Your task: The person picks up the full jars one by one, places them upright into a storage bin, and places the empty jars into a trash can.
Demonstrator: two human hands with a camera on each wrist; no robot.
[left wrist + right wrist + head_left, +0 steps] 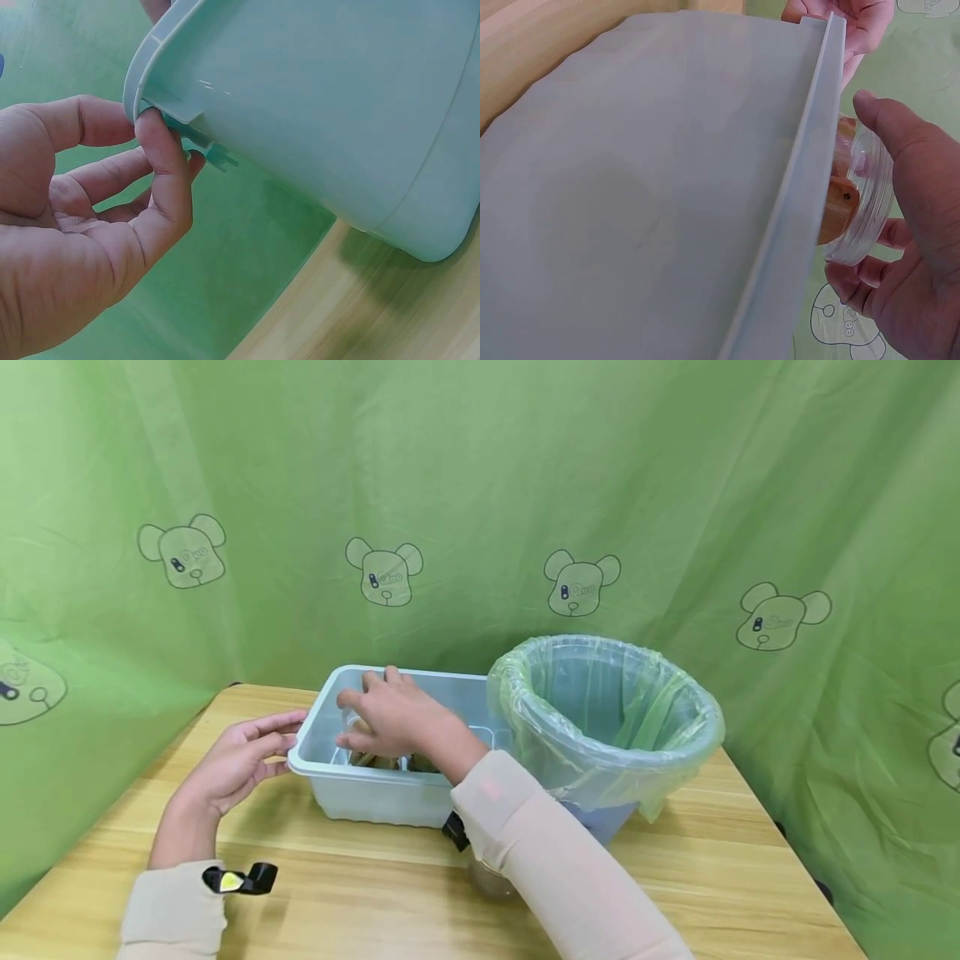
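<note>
Right hand (pixel 390 718) reaching into one pale tub (pixel 375 793), fingers curled round a clear jar (pixel 862 199).

Seen from the right wrist, that jar sits just inside the tub's near wall, something orange-brown within it; more lies on the tub floor, too hidden to count. Left hand (pixel 243 760) rests spread against the tub's left rim, fingertips (pixel 161 142) touching its lip. One bag-lined bin (pixel 607 718) stands touching the tub's right end. One wooden table (pixel 375 893) has bare room near and left; green curtain (pixel 480 485) closes the far edge.
</note>
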